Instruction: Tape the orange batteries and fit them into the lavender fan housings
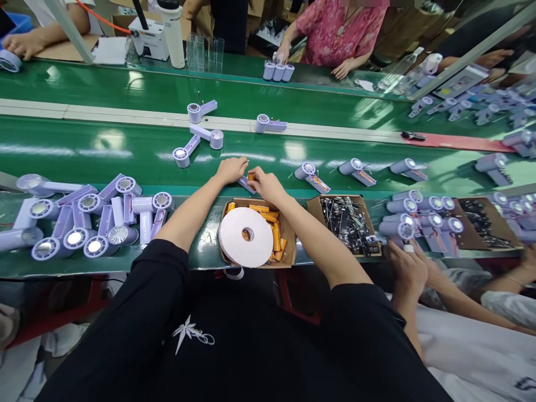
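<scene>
My left hand (232,170) is closed over a lilac handheld fan (246,185) at the near edge of the green belt; its handle sticks out between my hands and its head is hidden. My right hand (268,185) pinches an orange battery cell (251,176) just above that handle. Below my wrists stands a cardboard box (288,258) of orange battery cells (276,237). A large white roll (234,240), seemingly of tape or labels, lies on top of the box, covering part of the cells.
Several lilac fans (96,245) crowd the ledge at left. More open fans (307,171) lie on the belt (146,151). Right of me are a box of small circuit boards (347,223) and a co-worker's hands (406,268) by stacked fans. Another person (343,33) works across the belt.
</scene>
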The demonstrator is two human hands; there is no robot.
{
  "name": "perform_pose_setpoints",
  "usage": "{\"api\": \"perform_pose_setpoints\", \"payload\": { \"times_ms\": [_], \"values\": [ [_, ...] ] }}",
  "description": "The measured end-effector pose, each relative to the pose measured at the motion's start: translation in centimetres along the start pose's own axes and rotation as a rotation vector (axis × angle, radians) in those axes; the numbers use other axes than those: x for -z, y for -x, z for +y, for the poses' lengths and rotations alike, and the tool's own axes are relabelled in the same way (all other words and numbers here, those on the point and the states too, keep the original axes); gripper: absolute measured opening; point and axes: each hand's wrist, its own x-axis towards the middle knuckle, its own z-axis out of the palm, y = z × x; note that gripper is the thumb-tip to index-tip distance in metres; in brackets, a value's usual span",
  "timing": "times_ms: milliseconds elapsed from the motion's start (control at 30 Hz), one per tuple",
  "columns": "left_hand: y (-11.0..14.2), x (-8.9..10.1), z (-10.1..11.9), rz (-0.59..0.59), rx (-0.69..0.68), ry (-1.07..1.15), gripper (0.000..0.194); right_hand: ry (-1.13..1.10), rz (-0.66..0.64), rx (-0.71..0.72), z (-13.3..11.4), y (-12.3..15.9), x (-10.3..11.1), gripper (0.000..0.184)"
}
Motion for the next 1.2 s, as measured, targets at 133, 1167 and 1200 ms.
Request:
{"api": "perform_pose_setpoints", "payload": {
  "times_ms": [133,1167,1200],
  "values": [
    [-0.1,-0.1,0.5,0.001,0.007,0.014,0.046,0.123,-0.042,-0.057,-0.1,-0.4,0.4,0.041],
    [15.5,7.1,3.9,-0.476,-0.628,0.1,0.085,-0.873,0.43,-0.243,2.8,23.9,1.3,0.04],
    [17.9,7.2,3.8,-0.507,-0.641,0.075,0.083,-0.949,0.465,-0.278,2.1,25.3,0.6,0.047]
  ]
}}
